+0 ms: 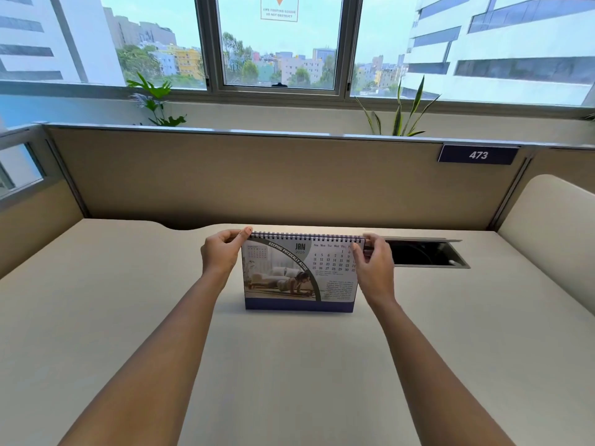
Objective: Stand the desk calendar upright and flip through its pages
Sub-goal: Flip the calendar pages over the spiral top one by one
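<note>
The desk calendar [299,275] stands upright on the beige desk [289,365], spiral binding on top, showing the JAN page with a photo and the date grid. My left hand [222,252] pinches the top left corner at the spiral. My right hand [373,262] pinches the top right corner, its fingers covering the end of the date grid. Both forearms reach in from the bottom of the view.
An open cable hatch [425,254] is sunk into the desk just right of the calendar, behind my right hand. A tan partition [289,178] with a "473" plate [478,155] closes the back. A curved divider [547,220] stands at the right.
</note>
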A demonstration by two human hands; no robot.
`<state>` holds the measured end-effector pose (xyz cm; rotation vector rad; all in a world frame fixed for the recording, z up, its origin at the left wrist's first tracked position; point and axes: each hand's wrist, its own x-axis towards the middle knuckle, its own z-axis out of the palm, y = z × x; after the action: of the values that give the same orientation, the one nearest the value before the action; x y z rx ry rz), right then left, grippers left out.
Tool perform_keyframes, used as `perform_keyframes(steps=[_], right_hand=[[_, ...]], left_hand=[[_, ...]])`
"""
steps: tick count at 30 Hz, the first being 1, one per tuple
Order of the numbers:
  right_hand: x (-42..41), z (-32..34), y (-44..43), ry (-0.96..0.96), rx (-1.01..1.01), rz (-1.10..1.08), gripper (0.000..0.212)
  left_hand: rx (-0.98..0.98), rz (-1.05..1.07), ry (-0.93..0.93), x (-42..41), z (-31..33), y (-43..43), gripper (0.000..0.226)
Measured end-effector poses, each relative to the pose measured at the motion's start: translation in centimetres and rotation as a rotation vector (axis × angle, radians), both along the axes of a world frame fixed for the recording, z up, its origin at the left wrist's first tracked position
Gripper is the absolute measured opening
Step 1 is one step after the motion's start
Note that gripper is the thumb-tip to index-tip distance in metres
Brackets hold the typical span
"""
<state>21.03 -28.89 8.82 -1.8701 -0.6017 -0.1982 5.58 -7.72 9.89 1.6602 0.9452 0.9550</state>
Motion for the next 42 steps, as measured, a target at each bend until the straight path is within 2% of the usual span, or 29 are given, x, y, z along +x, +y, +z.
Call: perform_keyframes(steps=[3, 7, 14, 25, 28, 30, 36, 40, 42], right_hand=[[-1.1, -2.4, -0.7, 0.171, 0.112, -0.084, 0.025], [-2.0, -5.0, -1.5, 0.279, 0.014, -0.068, 0.022], [-2.4, -5.5, -1.8, 0.255, -0.002, -0.059, 0.019], [-3.3, -6.1, -2.5, 0.142, -0.010, -0.127, 0.026], [-3.5, -5.9, -2.6, 0.139, 0.037, -0.123, 0.020], [-3.4, -5.4, -2.8, 0.191, 0.063, -0.069, 0.019], [-2.6, -1.8, -3.3, 0.513, 0.126, 0.170, 0.034], [-1.5, 1.8, -4.1, 0.749, 0.158, 0.360, 0.061], [-1.2, 3.2, -3.8, 0.798, 0.279, 0.511, 0.065]], left_hand=[[-0.007, 0.005, -0.009, 0.0, 0.0, 0.0, 0.032], [-0.003, 0.019, -0.010, 0.1, 0.1, -0.2, 0.033], [-0.013, 0.030, -0.010, 0.1, 0.1, -0.2, 0.034], [-0.050, 0.026, -0.020, 0.0, 0.3, -0.4, 0.030], [-0.059, 0.026, -0.020, 0.1, 0.2, -0.3, 0.030], [-0.062, 0.026, -0.017, 0.1, 0.2, -0.3, 0.030], [-0.061, -0.010, -0.028, -0.1, 0.2, -0.1, 0.030], [-0.096, -0.033, -0.023, -0.3, 0.4, 0.3, 0.038], [-0.121, -0.054, -0.059, -0.4, 0.4, 0.4, 0.044]])
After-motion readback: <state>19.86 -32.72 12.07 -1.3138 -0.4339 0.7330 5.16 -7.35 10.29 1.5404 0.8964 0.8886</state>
